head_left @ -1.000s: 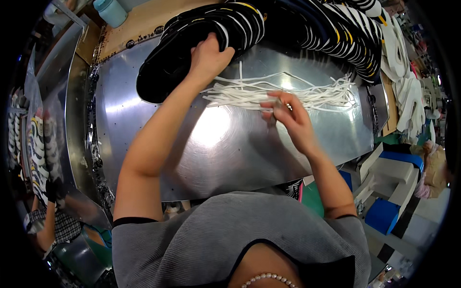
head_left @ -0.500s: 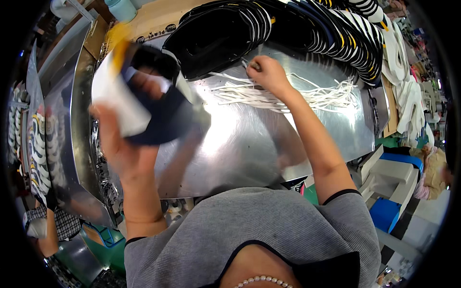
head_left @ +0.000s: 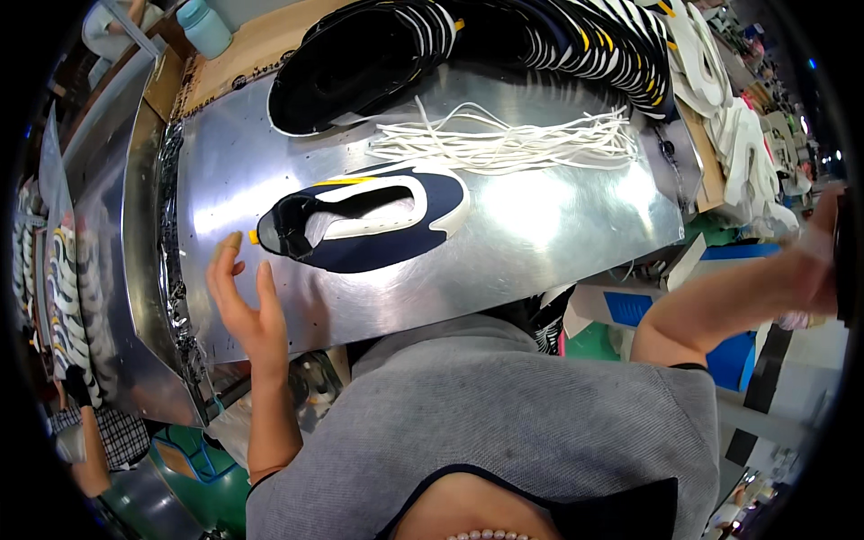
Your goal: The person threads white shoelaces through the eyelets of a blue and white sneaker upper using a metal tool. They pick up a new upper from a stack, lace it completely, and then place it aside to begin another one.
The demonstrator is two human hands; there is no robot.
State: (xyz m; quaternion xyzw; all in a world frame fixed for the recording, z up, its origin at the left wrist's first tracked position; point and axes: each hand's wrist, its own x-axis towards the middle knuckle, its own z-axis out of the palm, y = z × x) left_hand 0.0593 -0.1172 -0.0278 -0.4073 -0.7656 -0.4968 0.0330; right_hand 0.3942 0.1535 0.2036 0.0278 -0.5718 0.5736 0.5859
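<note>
If nudging navy shoe upper point(head_left: 378, 256) with empty left hand point(head_left: 250, 306), may skew it; can't judge grip of right hand point(head_left: 820, 256).

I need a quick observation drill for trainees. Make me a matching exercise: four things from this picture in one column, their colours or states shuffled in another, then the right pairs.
Things:
1. Bunched cords
2. Left hand
3. Bottle
4. Lone shoe upper

Colours or states:
A. pale blue
B. navy and white
C. empty, partly open
D. white all over

Pairs: 1-D, 2-C, 3-A, 4-B
</note>
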